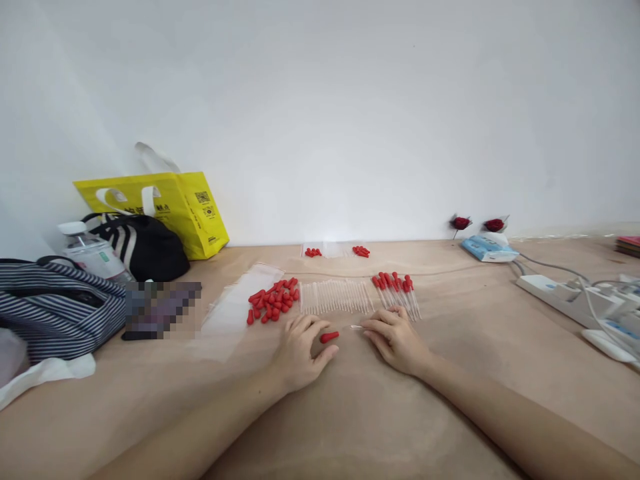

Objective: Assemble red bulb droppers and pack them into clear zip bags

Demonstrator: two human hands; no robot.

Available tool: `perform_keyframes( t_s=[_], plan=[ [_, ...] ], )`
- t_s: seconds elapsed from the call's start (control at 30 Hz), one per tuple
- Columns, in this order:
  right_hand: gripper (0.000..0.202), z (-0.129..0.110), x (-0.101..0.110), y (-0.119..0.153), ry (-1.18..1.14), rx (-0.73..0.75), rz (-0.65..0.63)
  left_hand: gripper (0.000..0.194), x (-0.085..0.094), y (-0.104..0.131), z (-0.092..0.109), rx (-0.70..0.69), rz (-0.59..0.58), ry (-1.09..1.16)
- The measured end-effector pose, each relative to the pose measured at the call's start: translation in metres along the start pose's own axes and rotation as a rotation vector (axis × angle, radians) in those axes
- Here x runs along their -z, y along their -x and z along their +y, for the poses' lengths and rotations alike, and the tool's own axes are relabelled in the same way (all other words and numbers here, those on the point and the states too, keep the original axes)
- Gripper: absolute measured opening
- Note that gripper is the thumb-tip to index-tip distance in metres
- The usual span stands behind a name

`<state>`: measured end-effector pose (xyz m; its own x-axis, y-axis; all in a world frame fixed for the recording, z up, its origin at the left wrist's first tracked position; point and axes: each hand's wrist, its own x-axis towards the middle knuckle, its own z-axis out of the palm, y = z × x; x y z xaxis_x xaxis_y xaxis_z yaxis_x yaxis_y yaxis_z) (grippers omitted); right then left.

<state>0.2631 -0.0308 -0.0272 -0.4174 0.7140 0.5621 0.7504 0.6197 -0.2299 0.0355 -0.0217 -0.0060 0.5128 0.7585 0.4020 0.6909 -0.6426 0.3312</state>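
A single red rubber bulb (329, 337) lies on the tabletop between the spread thumb and fingers of my left hand (305, 350), which holds nothing. The fingers of my right hand (393, 337) pinch a thin clear tube (356, 327), its tip pointing left toward the bulb. Behind my left hand is a pile of red bulbs (274, 301). A row of clear glass tubes (336, 297) lies side by side behind the gap between my hands. Beyond my right hand are several tubes with red bulbs on their ends (397, 290).
Flat clear plastic bags (243, 303) lie left of the bulb pile. Two small red clusters (313, 253) (361, 251) sit near the wall. At left are a yellow bag (193, 213), black bag, bottle and striped pouch (65, 310). At right are a tissue pack (487, 249) and power strip (565, 297).
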Motion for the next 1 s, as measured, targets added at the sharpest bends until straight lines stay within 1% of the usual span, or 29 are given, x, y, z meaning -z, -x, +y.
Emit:
perform_keyframes(
  t_s=[0.07,0.17,0.27,0.4,0.5,0.73,0.87,1.0],
  plan=[
    [0.02,-0.004,-0.004,-0.005,0.031,0.003,0.024,0.026,-0.002,-0.003,0.0,0.001,-0.017,0.006],
    [0.02,-0.01,-0.011,-0.014,0.064,0.026,0.038,0.015,-0.007,-0.008,0.0,0.022,-0.018,0.015],
    [0.019,-0.012,-0.015,-0.019,0.057,0.031,0.051,0.013,-0.01,-0.009,-0.001,0.044,-0.003,0.016],
    [0.018,-0.013,-0.014,-0.017,0.022,0.015,0.047,0.01,-0.008,-0.008,-0.002,0.038,0.022,0.016],
    [0.017,-0.015,-0.013,-0.013,0.011,0.023,0.046,0.01,-0.007,-0.007,-0.003,0.033,0.018,0.022],
    [0.017,-0.019,-0.015,-0.014,0.009,0.063,0.094,0.017,-0.008,-0.007,-0.003,0.034,0.016,0.048],
    [0.018,-0.025,-0.019,-0.014,-0.01,0.098,0.137,0.016,-0.01,-0.009,-0.003,0.082,0.04,0.094],
    [0.019,-0.036,-0.021,-0.015,-0.074,0.086,0.175,0.014,-0.009,-0.011,-0.003,0.145,0.052,0.158]
  ],
)
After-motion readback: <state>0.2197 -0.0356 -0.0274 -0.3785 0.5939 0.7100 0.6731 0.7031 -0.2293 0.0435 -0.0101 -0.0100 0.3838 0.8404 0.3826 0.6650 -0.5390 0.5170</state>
